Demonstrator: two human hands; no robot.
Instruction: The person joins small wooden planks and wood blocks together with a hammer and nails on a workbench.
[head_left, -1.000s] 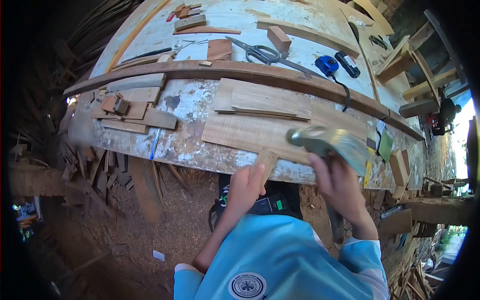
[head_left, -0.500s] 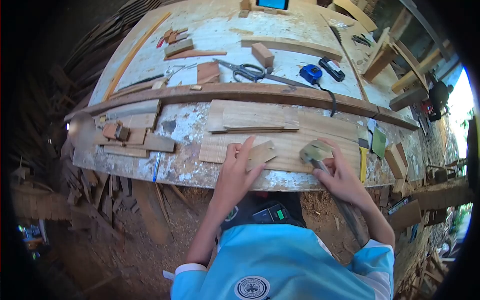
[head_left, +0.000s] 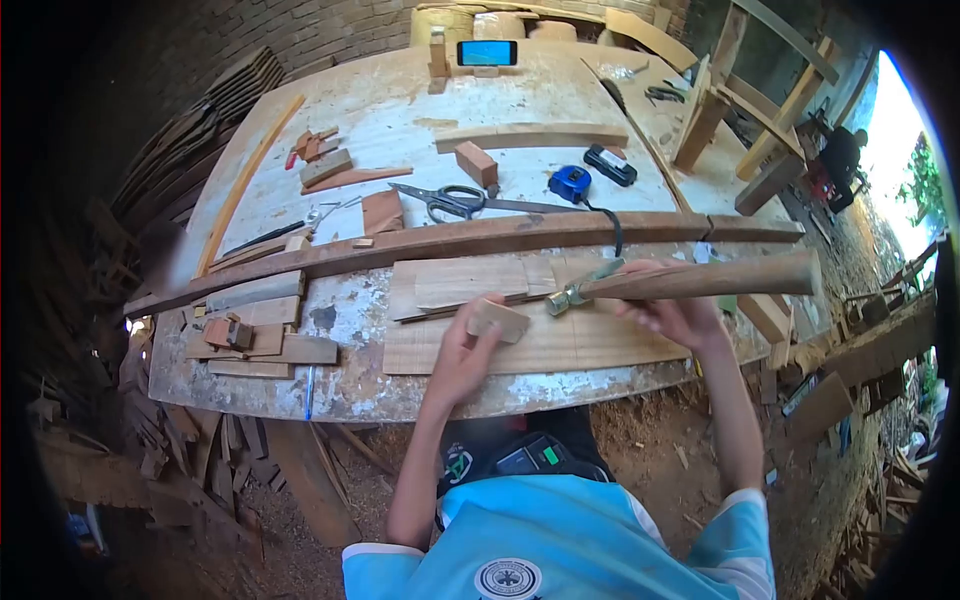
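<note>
A small pale wooden block (head_left: 499,321) is gripped between the thumb and fingers of my left hand (head_left: 462,352), over the near part of a wide wooden board (head_left: 610,340). My right hand (head_left: 675,308) is closed on a hammer (head_left: 700,281), its fingers partly hidden behind the wooden handle. The metal hammer head (head_left: 563,300) points left, close to the block but apart from it, while the handle sticks out to the right. Behind my left hand, a thinner plank (head_left: 470,283) lies on the wide board.
A long wooden bar (head_left: 460,238) crosses the worktable (head_left: 350,385). Beyond it lie scissors (head_left: 452,203), a blue tape measure (head_left: 570,183) and a brick-shaped block (head_left: 476,164). Wood offcuts (head_left: 265,340) are stacked at left. A phone (head_left: 487,53) stands at the back; a person (head_left: 842,165) is far right.
The hammer has swung up from beside my right forearm, so its handle now points right. My left hand has shifted slightly left with the block. The camera view has tilted up.
</note>
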